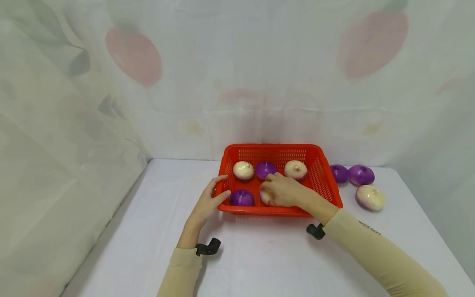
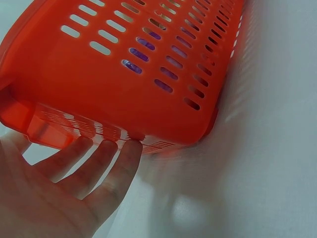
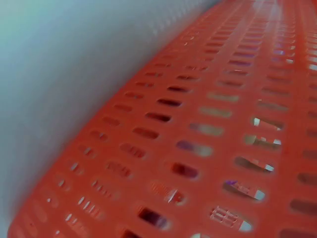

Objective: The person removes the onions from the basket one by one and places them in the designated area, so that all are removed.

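Observation:
A red plastic basket (image 1: 278,211) with slotted walls holds several turnips, some purple and some white. My left hand (image 1: 208,202) grips its left rim, with the thumb and a finger over the edge. In the left wrist view, other fingers (image 2: 121,171) press the outside of the slotted wall. Inside the basket, my right hand (image 1: 285,190) curls over a white turnip (image 1: 265,197) near the front, partly hiding it. A purple turnip (image 1: 242,198) lies to its left. Behind are a white turnip (image 1: 243,170), a purple turnip (image 1: 266,169) and another white turnip (image 1: 295,169).
On the white table (image 1: 256,255), right of the basket, lie two purple turnips, the farther right one (image 1: 361,175) beside its neighbour (image 1: 339,173), and a white turnip (image 1: 370,197). A printed curtain (image 1: 274,74) hangs behind. The basket's slotted wall (image 3: 198,124) fills most of the right wrist view.

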Demonstrator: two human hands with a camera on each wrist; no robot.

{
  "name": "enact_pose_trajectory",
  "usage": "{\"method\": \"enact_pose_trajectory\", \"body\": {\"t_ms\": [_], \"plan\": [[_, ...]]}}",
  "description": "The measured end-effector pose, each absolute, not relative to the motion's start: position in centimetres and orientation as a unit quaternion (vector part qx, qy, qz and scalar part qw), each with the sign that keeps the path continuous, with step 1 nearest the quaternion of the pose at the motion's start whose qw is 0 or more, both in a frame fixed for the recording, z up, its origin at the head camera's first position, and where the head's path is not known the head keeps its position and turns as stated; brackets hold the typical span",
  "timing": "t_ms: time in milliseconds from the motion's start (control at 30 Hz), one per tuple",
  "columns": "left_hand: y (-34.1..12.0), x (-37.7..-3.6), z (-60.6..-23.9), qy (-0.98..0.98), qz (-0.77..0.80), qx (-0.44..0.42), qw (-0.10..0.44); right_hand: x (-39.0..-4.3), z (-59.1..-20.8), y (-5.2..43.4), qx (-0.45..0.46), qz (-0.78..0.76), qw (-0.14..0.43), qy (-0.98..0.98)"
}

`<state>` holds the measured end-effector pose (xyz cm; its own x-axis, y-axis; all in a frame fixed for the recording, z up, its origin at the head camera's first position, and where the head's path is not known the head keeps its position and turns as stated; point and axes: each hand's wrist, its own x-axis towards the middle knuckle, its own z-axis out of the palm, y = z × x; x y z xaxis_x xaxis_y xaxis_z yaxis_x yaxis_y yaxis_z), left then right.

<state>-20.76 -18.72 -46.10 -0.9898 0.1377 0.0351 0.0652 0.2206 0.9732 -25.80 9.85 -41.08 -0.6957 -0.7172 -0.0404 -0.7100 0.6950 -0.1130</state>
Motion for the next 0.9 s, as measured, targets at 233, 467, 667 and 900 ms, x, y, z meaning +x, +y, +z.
{"method": "enact_pose_trajectory", "body": {"t_ms": [233,467,667,900], "plan": [[-18.2,-19.8,-44.1,0.781,0.619,0.066,0.041,-26.1,-41.7,10.1,-0.376,-0.063,0.041,0.923],[-17.9,-19.1,-42.8,0.782,0.619,0.063,0.042,-26.2,-42.1,10.0,-0.372,-0.079,0.066,0.923],[-17.9,-19.0,-42.7,0.782,0.619,0.063,0.043,-26.4,-42.0,10.4,-0.373,-0.08,0.057,0.923],[-17.8,-18.9,-42.5,0.782,0.619,0.061,0.043,-26.1,-40.3,11.4,-0.384,-0.094,0.036,0.918]]}}
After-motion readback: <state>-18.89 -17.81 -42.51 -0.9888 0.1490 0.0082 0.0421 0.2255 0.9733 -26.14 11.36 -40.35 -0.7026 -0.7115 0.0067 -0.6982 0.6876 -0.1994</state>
